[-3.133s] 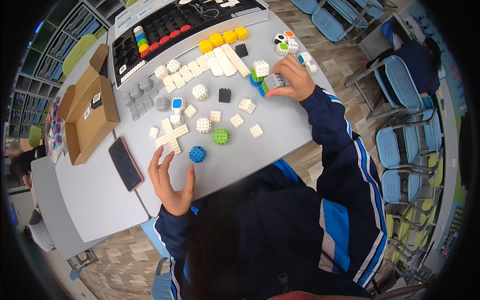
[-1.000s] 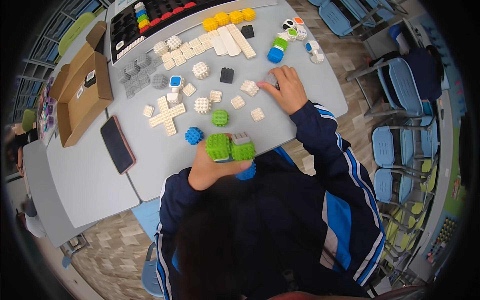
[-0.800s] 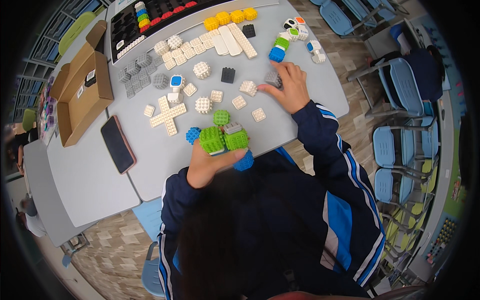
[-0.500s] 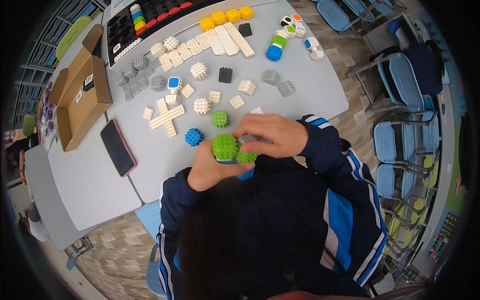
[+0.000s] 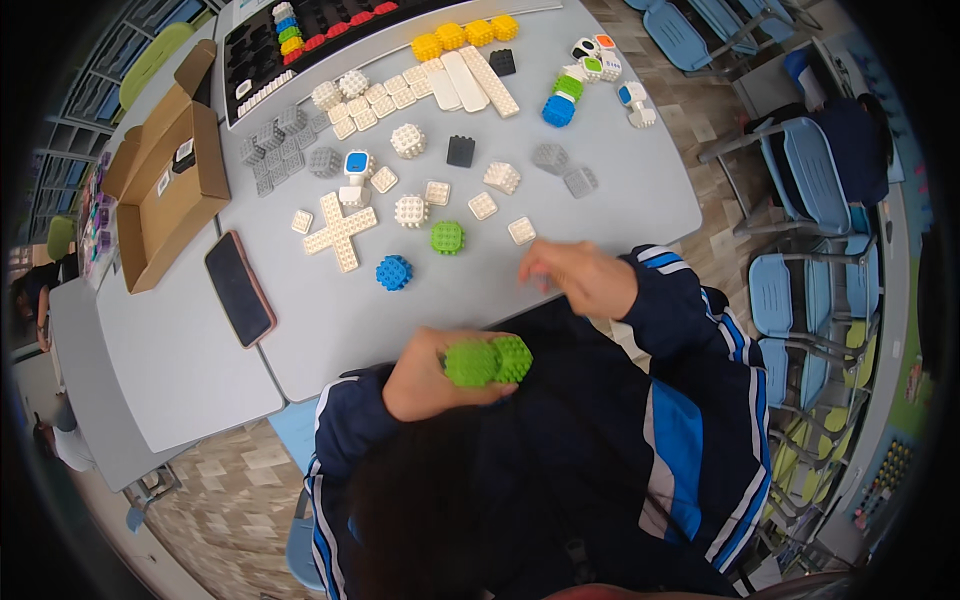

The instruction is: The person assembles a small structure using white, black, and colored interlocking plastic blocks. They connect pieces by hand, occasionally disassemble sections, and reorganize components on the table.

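The grey table (image 5: 330, 330) spreads out far from me, covered with building pieces, and I sit at its near edge. On its left side sit an open cardboard box (image 5: 165, 185) and a dark phone (image 5: 240, 288). Far off lies a black tray (image 5: 300, 40) with coloured pieces in it, and blue chairs (image 5: 800, 180) stand to the right.

My left hand (image 5: 430, 372) is close to my chest, off the near edge of the table, with its fingers curled tight around a green studded block (image 5: 488, 361). The block looks like two knobbly cubes joined side by side, bright green, with round studs on every face I can see. My right hand (image 5: 580, 277) hovers over the near right part of the table, just near a small white square piece (image 5: 521, 230); it is blurred, and I cannot tell whether its fingers are apart or pinched on something.

I judge the main risk to be the green block slipping: I hold it over my lap, not over the table, so a loose grip would send it to the floor. The two cubes might also pull apart if I squeeze unevenly. My right sleeve passes low over the table and could sweep the white piece or the single green ball-like block (image 5: 447, 237) off their spots.
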Tool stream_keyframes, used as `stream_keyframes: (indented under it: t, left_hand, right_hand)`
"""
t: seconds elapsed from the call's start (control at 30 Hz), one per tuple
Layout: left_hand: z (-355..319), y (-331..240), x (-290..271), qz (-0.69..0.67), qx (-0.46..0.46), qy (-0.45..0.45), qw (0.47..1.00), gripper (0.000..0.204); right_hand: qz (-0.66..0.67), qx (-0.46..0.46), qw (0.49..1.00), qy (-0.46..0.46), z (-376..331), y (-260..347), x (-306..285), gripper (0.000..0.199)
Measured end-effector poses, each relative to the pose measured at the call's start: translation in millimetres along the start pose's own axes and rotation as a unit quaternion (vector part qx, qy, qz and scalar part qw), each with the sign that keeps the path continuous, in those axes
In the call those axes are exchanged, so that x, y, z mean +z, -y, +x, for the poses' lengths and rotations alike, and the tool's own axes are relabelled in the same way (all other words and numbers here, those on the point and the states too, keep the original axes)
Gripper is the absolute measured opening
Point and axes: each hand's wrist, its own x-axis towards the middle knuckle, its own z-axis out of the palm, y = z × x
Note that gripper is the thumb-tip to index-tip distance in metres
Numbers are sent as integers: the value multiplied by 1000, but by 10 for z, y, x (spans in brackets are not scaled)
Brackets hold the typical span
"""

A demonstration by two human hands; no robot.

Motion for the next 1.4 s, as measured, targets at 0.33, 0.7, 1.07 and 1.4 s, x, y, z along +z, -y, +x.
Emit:
stream_keyframes:
  t: [0.33, 0.7, 1.07, 1.4]
  left_hand:
    - [232, 7, -210, -349, 0, -84, 934, 54]
    - [249, -69, -236, -16, 46, -87, 995, 64]
    - [243, 139, -91, -14, 39, -120, 992, 40]
    - [31, 160, 46, -17, -8, -83, 996, 32]
  right_hand:
    - [-376, -81, 890, -244, 816, -619, -274, 27]
    - [-87, -94, 992, -2, 507, 273, 104, 41]
    - [-114, -46, 986, -116, 423, 326, 429, 44]
    - [192, 38, 980, -32, 318, 148, 583, 34]
